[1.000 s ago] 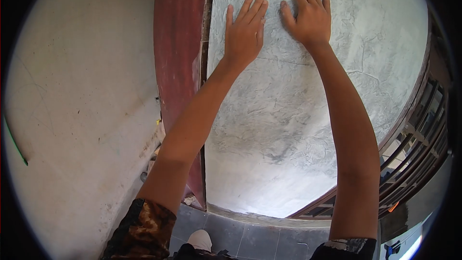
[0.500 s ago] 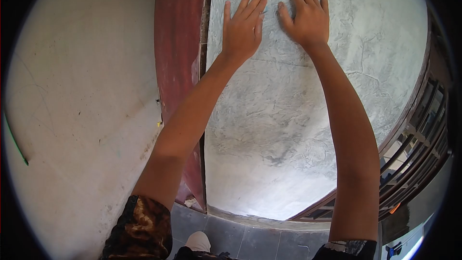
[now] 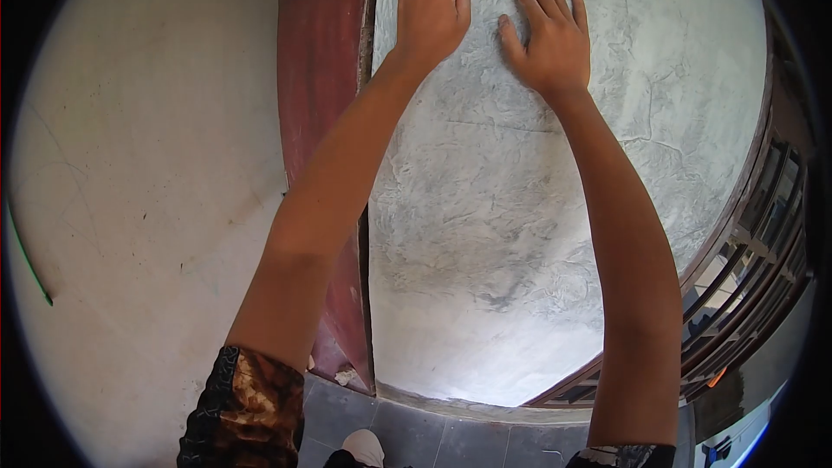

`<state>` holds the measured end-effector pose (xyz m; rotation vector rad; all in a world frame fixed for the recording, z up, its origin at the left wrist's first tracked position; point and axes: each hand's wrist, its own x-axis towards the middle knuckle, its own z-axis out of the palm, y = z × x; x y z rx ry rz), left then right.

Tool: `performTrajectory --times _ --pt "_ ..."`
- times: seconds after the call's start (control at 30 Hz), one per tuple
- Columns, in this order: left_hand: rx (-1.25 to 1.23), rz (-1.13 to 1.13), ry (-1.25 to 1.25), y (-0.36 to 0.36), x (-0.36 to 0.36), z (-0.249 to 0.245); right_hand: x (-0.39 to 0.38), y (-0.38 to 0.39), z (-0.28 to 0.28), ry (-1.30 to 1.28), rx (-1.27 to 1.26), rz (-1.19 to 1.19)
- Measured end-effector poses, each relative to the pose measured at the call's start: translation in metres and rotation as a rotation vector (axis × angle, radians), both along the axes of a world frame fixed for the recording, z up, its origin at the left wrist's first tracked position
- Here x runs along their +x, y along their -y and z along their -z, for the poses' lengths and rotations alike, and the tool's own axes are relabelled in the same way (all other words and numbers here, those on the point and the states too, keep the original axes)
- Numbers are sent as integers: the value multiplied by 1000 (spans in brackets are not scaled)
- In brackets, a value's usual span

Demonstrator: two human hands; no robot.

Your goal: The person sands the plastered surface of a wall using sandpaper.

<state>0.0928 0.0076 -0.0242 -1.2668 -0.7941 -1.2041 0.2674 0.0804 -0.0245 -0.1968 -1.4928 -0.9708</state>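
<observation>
Both arms reach up to a grey, rough-plastered wall (image 3: 485, 208). My left hand (image 3: 433, 9) lies against it near the top, close to a dark red wooden board or frame (image 3: 321, 61); its fingers are spread and it holds nothing. To its right, my right hand (image 3: 550, 39) rests on the same wall with fingers apart and nothing in it. A small dark mark or thin object shows beside my left fingertips, too small to make out.
A beige wall (image 3: 156, 165) fills the left side, with a thin green strip (image 3: 30, 260) at its far edge. Dark barred window slats (image 3: 737, 277) curve along the right. Grey floor tiles (image 3: 416, 429) and a light shoe tip (image 3: 364, 446) show below.
My left hand has slid upward along the wall. My right hand has shifted slightly downward. The view has moved a little.
</observation>
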Motion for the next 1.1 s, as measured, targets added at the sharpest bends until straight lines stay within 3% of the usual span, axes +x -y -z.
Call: performTrajectory --times 0.07,0.23,0.43,0.63,0.7,0.77,0.87,0.97,1.1 --pt "26 9 -1 0 -2 0 0 0 1 5 -6 -10" --pt "-116 -2 68 5 3 98 -1 -3 4 6 5 0" --pt "30 -39 -36 -4 -4 -15 -2 -1 -2 -6 25 15" --pt "-74 -8 10 2 -3 82 0 -4 3 1 20 13" --pt "-32 -30 -20 -3 -7 33 -1 3 -1 -6 34 16" --pt "-26 -31 -46 9 1 -11 3 19 1 80 -110 -2" --pt "48 9 -27 -7 -3 15 3 19 2 77 -106 -6" --pt "-51 38 75 -4 7 95 3 21 2 74 -82 -7" --pt "-22 28 14 -1 4 37 -3 -3 -1 -14 32 14"
